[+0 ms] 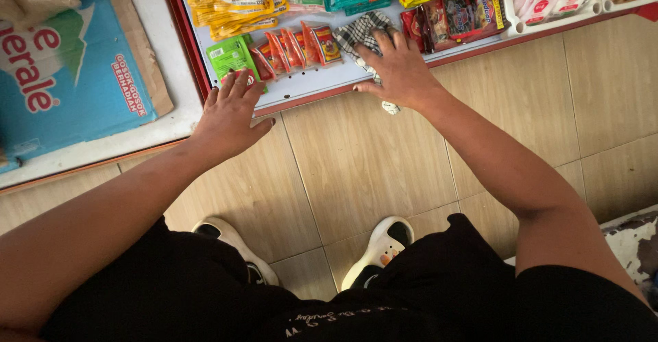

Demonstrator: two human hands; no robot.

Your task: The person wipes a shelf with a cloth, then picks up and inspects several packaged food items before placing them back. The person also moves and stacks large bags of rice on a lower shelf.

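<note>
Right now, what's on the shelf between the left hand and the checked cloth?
Head view: a row of small red-orange sachets stands between the left hand and the checked cloth, beside a green packet.

There is a single view, taken from the person's head and aimed almost straight down. It looks past both outstretched forearms to the beige tiled floor [356, 164] and the pale slip-on sandals [380, 246] at lower centre. The white, red-edged low shelf [308, 85] crosses the top of the frame, fairly near, probably at about shin level.
</note>
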